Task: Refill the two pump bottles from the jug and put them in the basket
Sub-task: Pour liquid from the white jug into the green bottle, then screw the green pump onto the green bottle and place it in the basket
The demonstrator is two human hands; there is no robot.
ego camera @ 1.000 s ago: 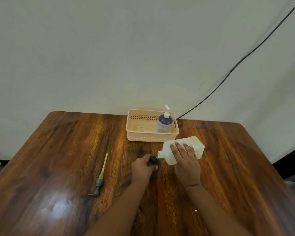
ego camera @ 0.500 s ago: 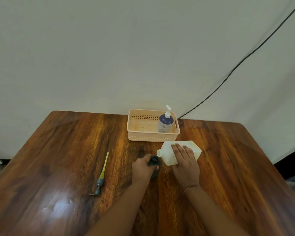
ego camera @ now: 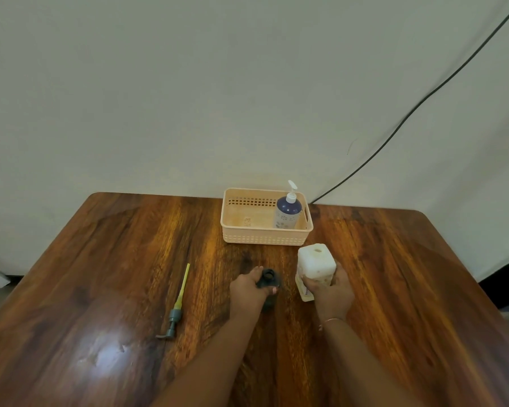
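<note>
My left hand (ego camera: 246,290) grips a small dark bottle (ego camera: 268,282) that stands on the table with its mouth open. To its right, my right hand (ego camera: 329,290) holds the white jug (ego camera: 315,264) upright, its open mouth facing up, its base at the tabletop. A grey pump head with a yellow tube (ego camera: 178,304) lies loose on the table to the left. At the back, a peach basket (ego camera: 238,227) holds a blue pump bottle with a white pump (ego camera: 288,211) in its right end.
The wooden table (ego camera: 100,274) stands against a pale wall. A black cable (ego camera: 409,116) runs down the wall to the table's back edge, right of the basket. The left half of the basket's inside shows only its floor.
The jug was tipped sideways with its mouth at the dark bottle; my right hand has swung it upright and to the right. My left hand stays on the dark bottle.
</note>
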